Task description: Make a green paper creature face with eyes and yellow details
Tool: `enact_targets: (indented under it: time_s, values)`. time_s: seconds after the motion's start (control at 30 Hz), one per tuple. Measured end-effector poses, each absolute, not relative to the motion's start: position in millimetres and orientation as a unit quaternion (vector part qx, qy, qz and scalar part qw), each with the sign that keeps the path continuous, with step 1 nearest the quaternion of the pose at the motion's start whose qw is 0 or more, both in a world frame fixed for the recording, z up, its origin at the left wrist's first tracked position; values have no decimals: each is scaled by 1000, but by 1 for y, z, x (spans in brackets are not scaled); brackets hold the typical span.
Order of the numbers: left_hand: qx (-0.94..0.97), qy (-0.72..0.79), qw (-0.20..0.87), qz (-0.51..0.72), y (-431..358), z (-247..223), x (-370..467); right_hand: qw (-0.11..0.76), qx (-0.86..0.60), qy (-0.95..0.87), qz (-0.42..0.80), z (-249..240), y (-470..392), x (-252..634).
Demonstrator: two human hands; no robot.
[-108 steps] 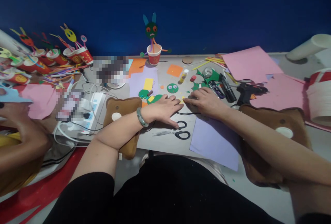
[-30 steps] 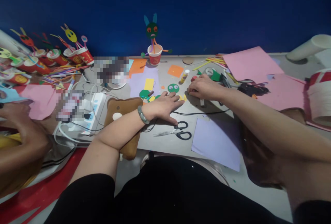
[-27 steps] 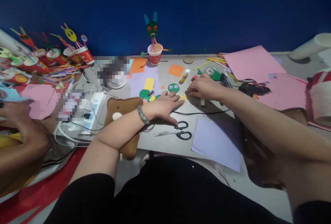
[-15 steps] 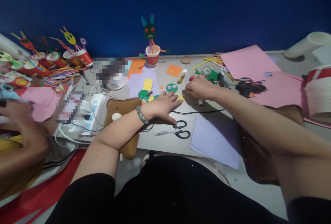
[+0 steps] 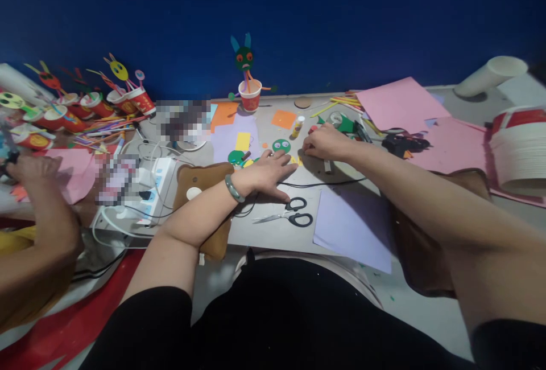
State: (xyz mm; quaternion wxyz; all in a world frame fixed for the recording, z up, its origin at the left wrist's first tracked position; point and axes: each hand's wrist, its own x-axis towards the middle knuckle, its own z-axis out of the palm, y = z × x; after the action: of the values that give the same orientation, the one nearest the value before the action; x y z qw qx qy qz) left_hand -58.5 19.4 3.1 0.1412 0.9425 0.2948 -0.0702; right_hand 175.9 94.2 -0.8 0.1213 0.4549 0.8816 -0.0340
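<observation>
My left hand (image 5: 269,175) lies flat with its fingers spread, beside yellow and green paper pieces. My right hand (image 5: 327,142) is closed, its fingertips bunched near the tabletop. Whatever they grip, if anything, is hidden; a red-capped item (image 5: 313,128) shows just behind the fingers. Between the hands, slightly farther off, rests a green paper circle (image 5: 281,146) bearing two eyes. A glue stick (image 5: 297,127) with a white cap stands behind it, near an orange paper piece (image 5: 284,119). Black-handled scissors (image 5: 301,220) lie below my left hand, and purple paper (image 5: 353,230) lies to their right.
A paper-cup figure (image 5: 251,97) stands at the back, with several similar cups (image 5: 140,101) at left. A power strip (image 5: 158,188) with cables and a co-worker's hand (image 5: 36,171) are on the left. Pink sheets (image 5: 403,102), a black glue gun (image 5: 405,145) and stacked cups (image 5: 518,151) occupy the right.
The view has shifted a little. Both my hands keep nearly the same places and poses. At far left, the co-worker's hand has moved slightly over the pink paper.
</observation>
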Motion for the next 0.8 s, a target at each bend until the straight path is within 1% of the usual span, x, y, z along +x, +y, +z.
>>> enact_targets:
  time_s: [0.33, 0.57, 0.7, 0.8]
  values:
    - [946, 290, 132, -52, 21, -4, -58, 158, 449, 879, 7, 0, 89, 166]
    - [948, 286, 132, -50, 21, -1, -59, 152, 484, 861, -38, 0, 87, 171]
    - [950, 285, 123, -45, 21, -1, -59, 168, 479, 861, -32, 5, 87, 166]
    - [948, 290, 122, -44, 23, -1, -59, 126, 473, 872, -10, 17, 79, 165]
